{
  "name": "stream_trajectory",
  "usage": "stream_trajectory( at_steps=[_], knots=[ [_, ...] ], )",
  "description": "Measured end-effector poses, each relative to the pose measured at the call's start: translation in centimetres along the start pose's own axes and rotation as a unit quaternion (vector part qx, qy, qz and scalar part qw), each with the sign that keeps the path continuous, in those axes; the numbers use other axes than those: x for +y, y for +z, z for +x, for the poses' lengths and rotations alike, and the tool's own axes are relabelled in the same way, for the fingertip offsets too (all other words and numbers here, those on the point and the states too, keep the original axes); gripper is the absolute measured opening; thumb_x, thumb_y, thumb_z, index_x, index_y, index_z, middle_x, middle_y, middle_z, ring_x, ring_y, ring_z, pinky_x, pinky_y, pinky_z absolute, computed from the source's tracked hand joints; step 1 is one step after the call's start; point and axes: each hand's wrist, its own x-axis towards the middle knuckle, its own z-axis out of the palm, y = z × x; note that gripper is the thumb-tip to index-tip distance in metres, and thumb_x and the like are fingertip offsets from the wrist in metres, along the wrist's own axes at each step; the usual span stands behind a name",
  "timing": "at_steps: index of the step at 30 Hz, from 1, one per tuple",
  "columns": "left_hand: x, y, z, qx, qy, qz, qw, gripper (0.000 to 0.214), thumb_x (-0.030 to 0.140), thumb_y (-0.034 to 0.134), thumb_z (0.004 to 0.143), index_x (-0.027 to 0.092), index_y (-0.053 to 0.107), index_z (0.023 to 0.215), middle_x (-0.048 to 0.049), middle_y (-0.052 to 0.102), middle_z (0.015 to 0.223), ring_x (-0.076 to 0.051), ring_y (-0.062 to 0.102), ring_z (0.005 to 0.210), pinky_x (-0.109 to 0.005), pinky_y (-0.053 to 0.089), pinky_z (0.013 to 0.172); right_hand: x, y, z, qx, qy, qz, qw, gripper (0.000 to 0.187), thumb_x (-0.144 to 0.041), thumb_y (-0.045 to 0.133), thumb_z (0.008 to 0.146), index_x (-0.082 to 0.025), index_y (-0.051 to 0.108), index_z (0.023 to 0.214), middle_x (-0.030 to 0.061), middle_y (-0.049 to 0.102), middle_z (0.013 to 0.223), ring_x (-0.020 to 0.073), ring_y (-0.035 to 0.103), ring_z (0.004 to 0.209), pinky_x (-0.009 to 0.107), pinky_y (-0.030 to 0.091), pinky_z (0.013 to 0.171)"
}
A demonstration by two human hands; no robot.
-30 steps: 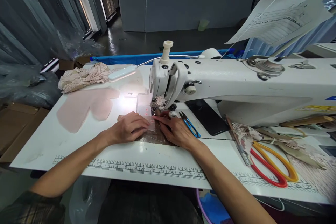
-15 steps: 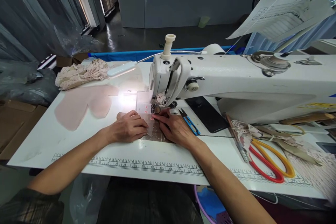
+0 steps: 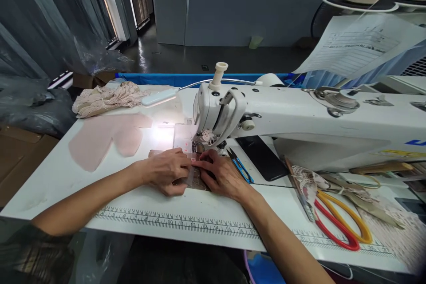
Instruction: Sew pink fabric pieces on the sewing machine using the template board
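Note:
A white sewing machine (image 3: 206, 113) stands over a small piece of sheer fabric (image 3: 190, 181), which lies beneath its needle area with a brown, glossy piece under it. My left hand (image 3: 168, 171) is closed at the fabric's left side, fingers bent and thumb tucked toward the front edge. From the right, my right hand (image 3: 219, 174) grips the fabric, its index finger stretched to the left just in front of the presser foot. The two hands' fingertips nearly meet there; the exact pinch is hidden. Blue thread snips (image 3: 240, 166) lie right beside my right hand.
Pale pink cut pieces (image 3: 106, 140) and a lace bundle (image 3: 108, 99) lie at left, near a lit lamp (image 3: 159, 97). Right of the snips are a black phone (image 3: 262, 157), red-and-yellow-handled scissors (image 3: 344, 219) and lace scraps. A printed ruler (image 3: 186, 222) runs along the front edge.
My left hand has shifted slightly right and over the fabric, its fingers now more bent with the thumb drawn in. My right hand stays by the presser foot. The whole view has tilted up.

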Motion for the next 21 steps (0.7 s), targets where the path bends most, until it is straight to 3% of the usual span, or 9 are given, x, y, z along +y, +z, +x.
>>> stream_trajectory(
  at_steps=[9,14,21],
  knots=[
    [0.2,0.4,-0.6,-0.002,-0.037,0.013,0.999,0.019,0.026,0.054,0.078,0.012,0.067,0.081,-0.0113,0.063,0.097,-0.02,0.056,0.077,-0.036,0.05,0.076,-0.6,0.1,0.4,-0.021,0.038,-0.096,0.994,0.033,-0.028,0.046,0.095,-0.021,0.067,0.119,0.0137,0.064,0.106,0.019,0.062,0.076,0.029,0.048,0.063],
    [0.1,0.6,-0.5,-0.016,-0.046,0.023,0.999,0.021,0.026,0.055,0.079,0.01,0.066,0.088,-0.0119,0.062,0.095,-0.023,0.056,0.082,-0.037,0.05,0.077,-0.7,0.4,0.6,-0.015,0.038,-0.138,0.99,0.036,-0.026,0.042,0.095,-0.019,0.065,0.122,0.0145,0.065,0.102,0.0167,0.059,0.063,0.027,0.044,0.055],
    [0.1,0.7,-0.5,-0.039,-0.054,0.052,0.996,0.029,0.032,0.051,0.083,0.009,0.066,0.093,-0.0135,0.062,0.098,-0.024,0.055,0.082,-0.039,0.047,0.077,-1.1,0.0,0.5,-0.02,0.049,-0.108,0.993,0.036,-0.026,0.044,0.095,-0.019,0.064,0.124,0.0142,0.065,0.105,0.0189,0.062,0.073,0.029,0.049,0.06]
  ],
)
